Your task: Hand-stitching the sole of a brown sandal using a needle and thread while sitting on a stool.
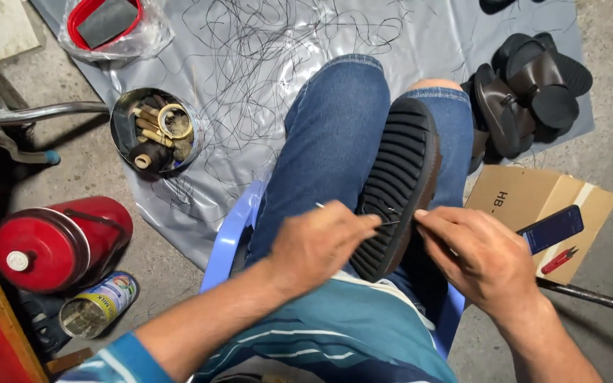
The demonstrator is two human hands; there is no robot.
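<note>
At the far left edge we see a red metal cylinder (58, 243) lying on its side on the concrete floor, with an opened printed tin can (98, 305) lying just below it. Above them a round metal tin (156, 131) sits on a grey plastic sheet (250, 57), filled with thread spools and wooden-handled tools; a red container in a clear plastic bag (108, 25) lies at the top of the sheet, and loose black thread (264, 50) is scattered across it. A light blue plastic stool (232, 230) shows under our legs, which are in blue jeans (328, 135).

Our left hand (321, 241) rests over the left thigh, its fingers pressed together in a pinch on a thin pale needle-like tool (321, 206) held against the sole's edge. The dark brown sandal with a ribbed black rubber sole (395, 184) lies sole-up on our lap between the knees, slanting up and to the right. Our right hand (480, 259) touches its near right edge, thumb and forefinger pinched together; what they grip is too fine to tell.

Further right, a heap of dark brown sandals (533, 89) sits on the sheet's edge. Below it a brown cardboard box (526, 198) carries a dark blue phone (551, 228) and small red thread snips (558, 259), and a black rod (597, 298) runs along the floor beside it.
</note>
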